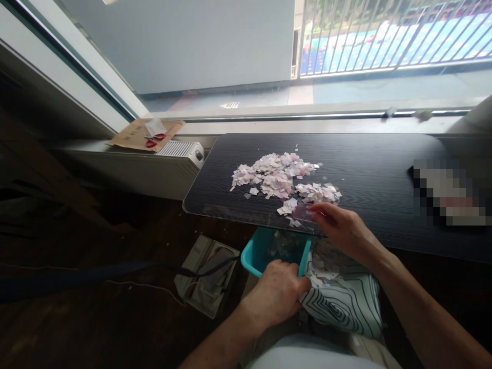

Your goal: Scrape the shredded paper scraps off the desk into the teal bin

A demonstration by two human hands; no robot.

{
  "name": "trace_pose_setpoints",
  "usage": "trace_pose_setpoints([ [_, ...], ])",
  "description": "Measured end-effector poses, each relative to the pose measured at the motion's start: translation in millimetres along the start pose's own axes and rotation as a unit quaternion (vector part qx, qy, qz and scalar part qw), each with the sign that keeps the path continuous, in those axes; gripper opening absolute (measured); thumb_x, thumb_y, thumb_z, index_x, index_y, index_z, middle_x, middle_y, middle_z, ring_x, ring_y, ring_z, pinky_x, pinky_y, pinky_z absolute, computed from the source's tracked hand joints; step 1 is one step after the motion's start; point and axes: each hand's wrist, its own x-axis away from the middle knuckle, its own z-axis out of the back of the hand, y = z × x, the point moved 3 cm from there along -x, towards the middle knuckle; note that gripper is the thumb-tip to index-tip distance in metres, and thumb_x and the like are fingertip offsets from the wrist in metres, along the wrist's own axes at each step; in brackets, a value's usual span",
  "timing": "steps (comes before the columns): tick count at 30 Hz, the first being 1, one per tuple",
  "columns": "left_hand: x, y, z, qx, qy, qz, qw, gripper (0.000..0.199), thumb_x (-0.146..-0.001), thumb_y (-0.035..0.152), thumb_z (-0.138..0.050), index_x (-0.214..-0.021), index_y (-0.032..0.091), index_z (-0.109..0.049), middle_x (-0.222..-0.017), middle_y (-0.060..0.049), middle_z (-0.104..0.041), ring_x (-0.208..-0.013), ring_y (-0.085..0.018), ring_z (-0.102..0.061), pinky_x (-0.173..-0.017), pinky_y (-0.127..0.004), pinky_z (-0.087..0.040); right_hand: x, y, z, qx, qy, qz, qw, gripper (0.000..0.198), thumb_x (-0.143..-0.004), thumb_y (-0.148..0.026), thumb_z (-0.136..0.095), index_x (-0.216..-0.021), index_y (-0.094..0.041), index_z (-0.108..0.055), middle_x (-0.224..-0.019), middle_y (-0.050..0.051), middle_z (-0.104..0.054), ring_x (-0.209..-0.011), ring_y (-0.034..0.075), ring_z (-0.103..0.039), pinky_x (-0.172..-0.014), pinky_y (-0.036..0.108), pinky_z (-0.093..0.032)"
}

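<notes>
My left hand [274, 289] is closed over the near rim of a teal plastic bin [251, 256], its thumb against a white cloth with dark curved lines [342, 305]. The bin hangs just below the table edge, with small scraps inside. In my right hand [344, 228] is a translucent pinkish plastic card [303, 212], pinched between thumb and fingers. The card lies nearly flat on the tabletop, beside the small paper scraps [277, 174] heaped there. More scraps lie in the fold of the patterned cloth. What the left fingers grip inside the bin is hidden.
The dark table [376, 179] stands against a window. A blurred-out flat object [448, 197] lies at its right. Red-handled scissors [155, 140] rest on a brown envelope [132, 134] above a radiator [180, 150]. An open box [207, 274] sits on the floor, with a strap across it.
</notes>
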Motion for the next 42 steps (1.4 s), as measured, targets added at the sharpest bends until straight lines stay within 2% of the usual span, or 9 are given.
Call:
trace_pose_setpoints([
  [4, -5, 5, 2, 0.004, -0.012, -0.015, 1.0, 0.006, -0.078, 0.024, -0.061, -0.083, 0.02, -0.062, -0.077, -0.004, -0.06, -0.072, -0.022, -0.059, -0.065, -0.032, -0.045, -1, 1, 1, -0.015, 0.022, -0.006, 1.0, 0.025, -0.086, -0.032, -0.051, -0.103, -0.021, -0.065, -0.073, 0.001, -0.067, -0.058, 0.014, -0.058, -0.055, 0.024, -0.044],
  [10, -5, 5, 3, 0.005, -0.028, -0.01, 1.0, 0.009, -0.079, 0.024, -0.061, -0.087, 0.02, -0.062, -0.08, -0.005, -0.061, -0.073, -0.023, -0.059, -0.067, -0.033, -0.047, 0, -1, -6, -0.024, -0.03, 0.013, 0.999, 0.022, -0.085, -0.031, -0.052, -0.099, -0.021, -0.066, -0.068, 0.0, -0.066, -0.055, 0.012, -0.056, -0.053, 0.022, -0.043],
  [16, -5, 6, 5, -0.004, -0.029, -0.012, 1.0, 0.009, -0.079, 0.026, -0.062, -0.087, 0.02, -0.062, -0.08, -0.005, -0.061, -0.073, -0.023, -0.06, -0.067, -0.033, -0.048, 4, 2, -2, -0.01, 0.003, -0.004, 1.0, 0.024, -0.085, -0.032, -0.053, -0.101, -0.02, -0.066, -0.071, 0.0, -0.066, -0.056, 0.012, -0.056, -0.054, 0.022, -0.043],
  [21, -6, 5, 3, -0.006, -0.012, -0.016, 1.0, 0.01, -0.078, 0.026, -0.062, -0.087, 0.021, -0.062, -0.08, -0.004, -0.061, -0.072, -0.023, -0.06, -0.066, -0.033, -0.048, 8, 0, -8, -0.03, -0.05, 0.01, 0.998, 0.022, -0.085, -0.033, -0.053, -0.098, -0.021, -0.066, -0.071, 0.0, -0.067, -0.056, 0.011, -0.056, -0.054, 0.021, -0.044],
  [26, -6, 5, 2, -0.009, -0.005, -0.015, 1.0, 0.009, -0.078, 0.026, -0.062, -0.085, 0.021, -0.062, -0.078, -0.004, -0.061, -0.07, -0.023, -0.06, -0.064, -0.033, -0.047, 2, -4, -10, -0.031, -0.014, 0.005, 0.999, 0.023, -0.086, -0.032, -0.052, -0.101, -0.021, -0.065, -0.075, 0.001, -0.068, -0.062, 0.012, -0.059, -0.058, 0.022, -0.044],
  [31, -6, 6, 2, -0.006, -0.008, -0.012, 1.0, 0.009, -0.078, 0.027, -0.061, -0.085, 0.021, -0.062, -0.078, -0.004, -0.061, -0.07, -0.023, -0.06, -0.064, -0.032, -0.047, 3, -6, -14, -0.035, -0.059, 0.021, 0.997, 0.021, -0.086, -0.031, -0.052, -0.1, -0.022, -0.066, -0.074, 0.0, -0.068, -0.059, 0.011, -0.057, -0.055, 0.021, -0.043],
  [35, -6, 5, 2, -0.003, -0.011, -0.008, 1.0, 0.009, -0.077, 0.027, -0.062, -0.084, 0.021, -0.062, -0.079, -0.004, -0.061, -0.071, -0.023, -0.06, -0.064, -0.032, -0.046, 8, -2, -10, -0.021, -0.022, 0.008, 1.0, 0.023, -0.085, -0.032, -0.052, -0.1, -0.021, -0.066, -0.073, 0.001, -0.067, -0.058, 0.012, -0.057, -0.055, 0.021, -0.043],
  [39, -6, 4, 1, -0.003, -0.009, -0.008, 1.0, 0.009, -0.077, 0.026, -0.062, -0.085, 0.021, -0.062, -0.079, -0.003, -0.061, -0.071, -0.023, -0.06, -0.064, -0.032, -0.046, 9, -3, -10, -0.036, -0.056, 0.011, 0.998, 0.022, -0.085, -0.033, -0.053, -0.099, -0.022, -0.066, -0.074, 0.0, -0.068, -0.058, 0.011, -0.057, -0.055, 0.021, -0.043],
  [42, -5, 3, 0, -0.003, -0.004, -0.009, 1.0, 0.009, -0.077, 0.025, -0.061, -0.086, 0.022, -0.061, -0.078, -0.003, -0.06, -0.071, -0.023, -0.06, -0.064, -0.032, -0.045, 2, -5, -7, -0.037, -0.032, 0.01, 0.999, 0.023, -0.086, -0.032, -0.052, -0.101, -0.022, -0.065, -0.076, 0.0, -0.068, -0.06, 0.012, -0.058, -0.056, 0.022, -0.043],
])
